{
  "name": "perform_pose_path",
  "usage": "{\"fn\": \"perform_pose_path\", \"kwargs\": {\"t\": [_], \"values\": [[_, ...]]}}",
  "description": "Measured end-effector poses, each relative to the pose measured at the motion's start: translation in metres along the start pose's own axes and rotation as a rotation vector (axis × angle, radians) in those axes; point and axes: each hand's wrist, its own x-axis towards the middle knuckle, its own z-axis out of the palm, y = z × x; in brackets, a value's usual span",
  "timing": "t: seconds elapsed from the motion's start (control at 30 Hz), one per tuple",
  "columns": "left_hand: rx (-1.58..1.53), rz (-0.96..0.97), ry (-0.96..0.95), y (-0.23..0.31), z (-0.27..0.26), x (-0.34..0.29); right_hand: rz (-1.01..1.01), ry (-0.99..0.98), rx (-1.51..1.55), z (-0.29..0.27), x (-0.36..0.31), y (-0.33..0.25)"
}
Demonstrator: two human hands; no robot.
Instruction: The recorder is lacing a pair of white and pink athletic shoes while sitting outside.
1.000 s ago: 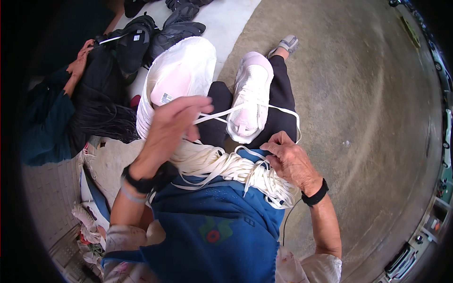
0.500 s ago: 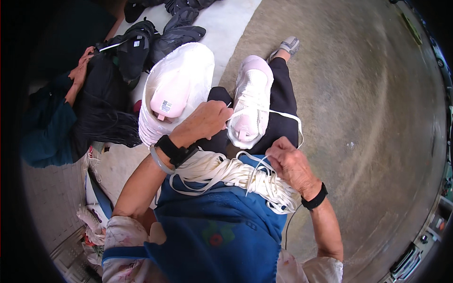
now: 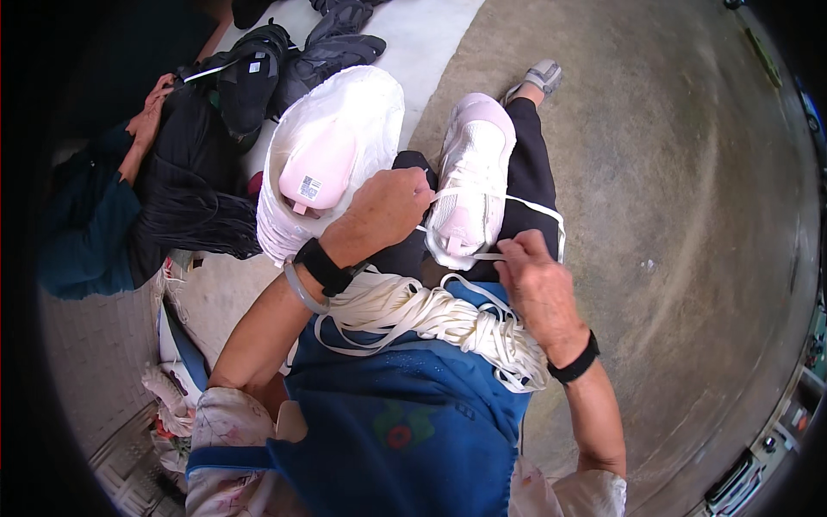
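A white and pink sneaker (image 3: 472, 164) rests on my dark-trousered legs, its toe pointing away from me. One white shoelace (image 3: 536, 207) crosses its upper and loops down on the right side. My left hand (image 3: 388, 207) is closed at the sneaker's left edge, gripping the lace, with its fingertips partly hidden. Just right of the heel, my right hand (image 3: 538, 280) pinches a lace end that points left toward the heel. A thick bundle of cream laces (image 3: 431, 314) lies across my lap on the blue apron (image 3: 388, 405).
At the left stands a white basket-like container (image 3: 379, 99) with a pink and white shoe (image 3: 317, 177) in it. Several black shoes (image 3: 250, 86) lie beyond. Another person's hand (image 3: 151, 108) and dark laces (image 3: 189, 220) are at far left. Concrete floor (image 3: 672, 215) stretches right.
My right hand has moved up and slightly right, bringing the lace end level with the sneaker's heel. My left hand stays by the sneaker's side. The whole view has shifted slightly.
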Motion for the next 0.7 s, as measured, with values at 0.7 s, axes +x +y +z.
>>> {"fn": "perform_pose_path", "kwargs": {"t": [0.7], "values": [[0.086,0.078,0.137,0.002,0.000,0.000,0.152,0.061,0.232,0.015,0.050,0.034]]}}
